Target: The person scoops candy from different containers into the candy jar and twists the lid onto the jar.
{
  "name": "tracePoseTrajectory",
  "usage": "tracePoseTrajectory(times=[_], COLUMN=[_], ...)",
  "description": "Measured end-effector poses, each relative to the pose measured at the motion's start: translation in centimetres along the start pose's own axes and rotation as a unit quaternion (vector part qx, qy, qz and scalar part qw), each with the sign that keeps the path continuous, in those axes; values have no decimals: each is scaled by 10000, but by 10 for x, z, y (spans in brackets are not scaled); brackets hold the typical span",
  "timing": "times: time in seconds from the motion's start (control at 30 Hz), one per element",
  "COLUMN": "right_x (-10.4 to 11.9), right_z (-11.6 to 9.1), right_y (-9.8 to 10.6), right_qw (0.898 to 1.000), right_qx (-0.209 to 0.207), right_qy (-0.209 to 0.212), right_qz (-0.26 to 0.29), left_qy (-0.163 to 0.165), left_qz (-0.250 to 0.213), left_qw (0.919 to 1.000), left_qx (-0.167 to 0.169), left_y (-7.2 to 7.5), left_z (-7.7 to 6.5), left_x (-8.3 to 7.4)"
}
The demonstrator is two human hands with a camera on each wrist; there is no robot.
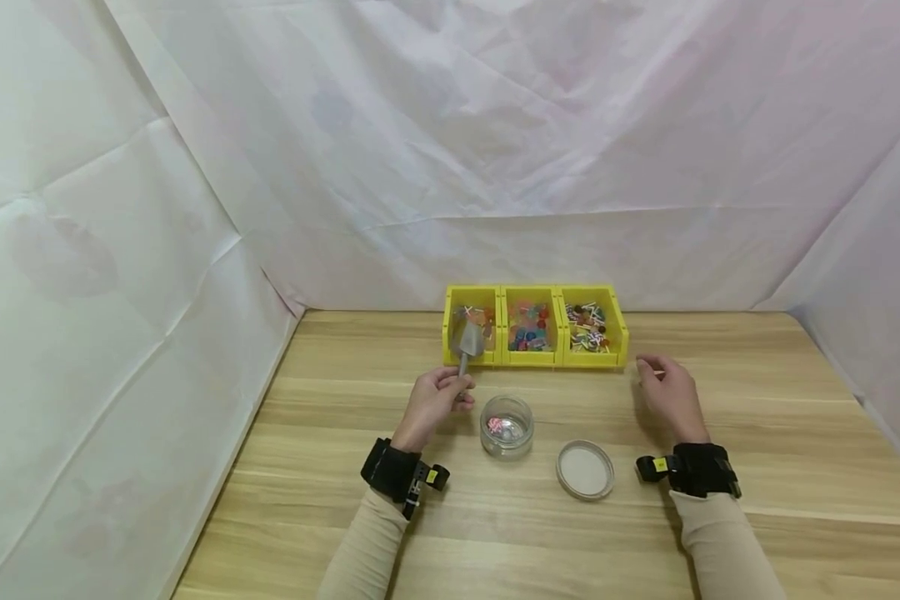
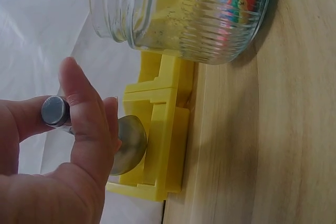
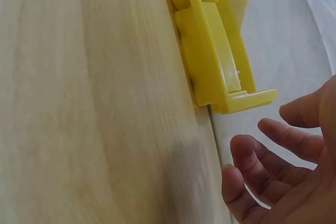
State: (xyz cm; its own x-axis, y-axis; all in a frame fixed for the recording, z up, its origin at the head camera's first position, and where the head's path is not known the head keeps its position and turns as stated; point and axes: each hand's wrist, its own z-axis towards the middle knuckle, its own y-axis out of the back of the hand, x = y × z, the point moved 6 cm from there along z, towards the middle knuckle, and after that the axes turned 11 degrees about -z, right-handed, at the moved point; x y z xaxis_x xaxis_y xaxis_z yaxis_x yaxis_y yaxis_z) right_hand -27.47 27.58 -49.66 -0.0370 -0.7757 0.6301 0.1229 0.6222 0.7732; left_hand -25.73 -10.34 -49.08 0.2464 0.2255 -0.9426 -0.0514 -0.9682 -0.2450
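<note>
In the head view my left hand [image 1: 435,402] grips the handle of a small metal scoop [image 1: 469,340]. Its blade is over the leftmost yellow bin [image 1: 474,360], and the left wrist view shows the handle's round end [image 2: 55,111] between thumb and fingers. Whether the blade touches the sweets there cannot be told. Right of this hand stands an open glass jar [image 1: 507,437] with a pink-and-white sweet [image 1: 496,425] inside. My right hand [image 1: 672,396] holds nothing, its fingers loosely bent, just right of the row of bins; the right wrist view agrees.
The middle bin [image 1: 528,358] holds wrapped colourful sweets, and the right bin [image 1: 594,360] small lollipops. A round lid [image 1: 585,471] lies on the wooden table [image 1: 510,542] right of the jar. White cloth [image 1: 525,150] hangs behind the bins and at both sides.
</note>
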Motion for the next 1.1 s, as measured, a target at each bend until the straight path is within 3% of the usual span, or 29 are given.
tracePoseTrajectory(times=[0.43, 1.1], right_x=[-4, 3], right_z=[13, 19], right_y=[-11, -19], right_qw=[9997, 9997], right_qx=[116, 224], right_qy=[-207, -122], right_qz=[34, -6], left_qy=[-21, -180], left_qz=[63, 603], left_qw=[9999, 9977], left_qx=[79, -258], left_y=[1, 3], left_z=[8, 22], left_x=[-4, -15])
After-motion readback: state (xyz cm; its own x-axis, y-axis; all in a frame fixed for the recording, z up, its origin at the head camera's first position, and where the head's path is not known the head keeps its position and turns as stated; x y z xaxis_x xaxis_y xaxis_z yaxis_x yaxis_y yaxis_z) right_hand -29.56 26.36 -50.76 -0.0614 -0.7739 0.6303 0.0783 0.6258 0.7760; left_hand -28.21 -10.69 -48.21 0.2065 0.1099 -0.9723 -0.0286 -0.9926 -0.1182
